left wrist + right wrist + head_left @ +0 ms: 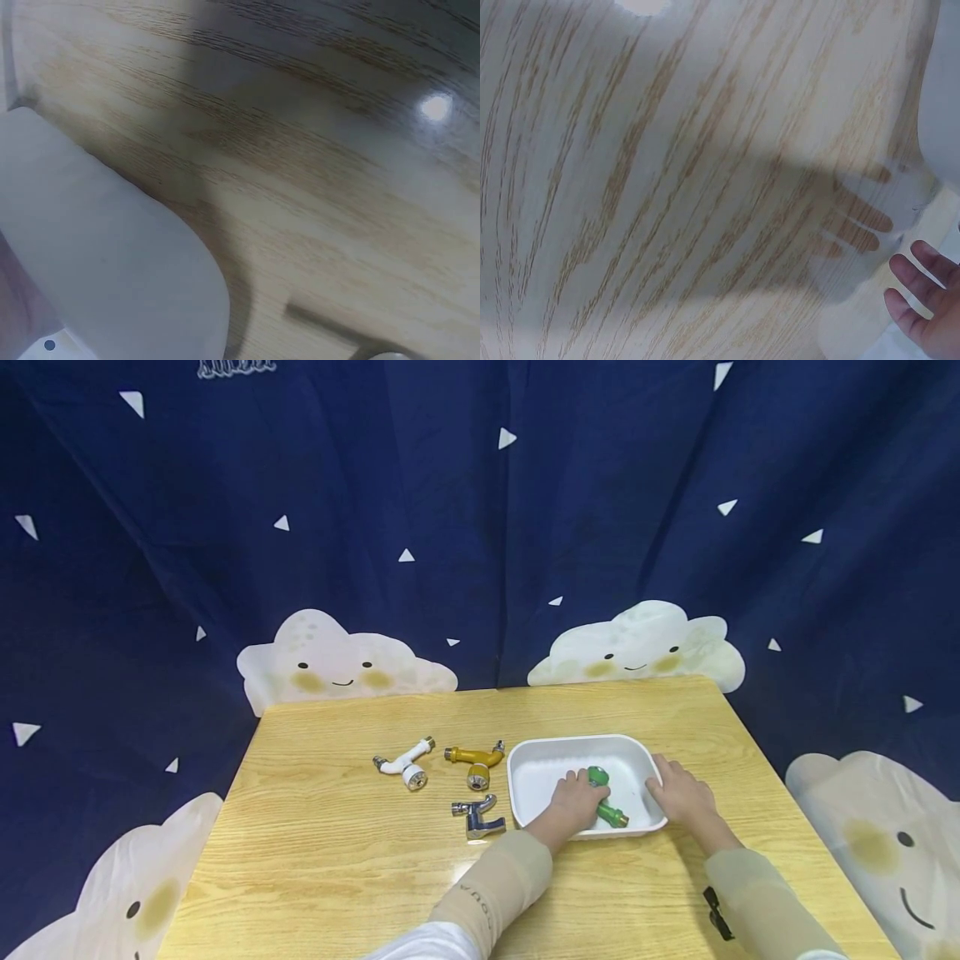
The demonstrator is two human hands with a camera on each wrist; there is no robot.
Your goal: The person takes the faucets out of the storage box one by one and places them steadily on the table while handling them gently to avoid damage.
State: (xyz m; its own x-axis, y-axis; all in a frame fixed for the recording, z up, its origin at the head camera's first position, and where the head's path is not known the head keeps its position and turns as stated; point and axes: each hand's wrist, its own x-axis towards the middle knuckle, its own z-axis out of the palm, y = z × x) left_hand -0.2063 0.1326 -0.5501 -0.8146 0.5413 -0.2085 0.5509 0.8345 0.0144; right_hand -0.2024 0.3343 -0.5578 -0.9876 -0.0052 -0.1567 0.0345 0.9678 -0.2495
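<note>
A white plastic basin (pixel 555 748) sits on the wooden table, with a green faucet (pixel 613 816) lying tilted inside it. My left hand (pixel 576 800) reaches into the basin and holds the green faucet near its middle, thumb across the body. At the basin's right rim is my right hand (pixel 684 793), thumb at the edge and the other fingers outside. The right wrist view shows its fingers (pixel 915 281) spread and loosely bent over the tabletop. In the left wrist view the basin's outer wall (pixel 120 255) hides most of the left hand.
Left of the basin lie a yellow faucet (pixel 474 757), a white faucet (pixel 405 762) and a chrome faucet (pixel 480 820). A small black object (pixel 717 913) shows beside the right sleeve. Behind the table (pixel 330 860) hangs a dark blue curtain (pixel 450 510) with cloud prints.
</note>
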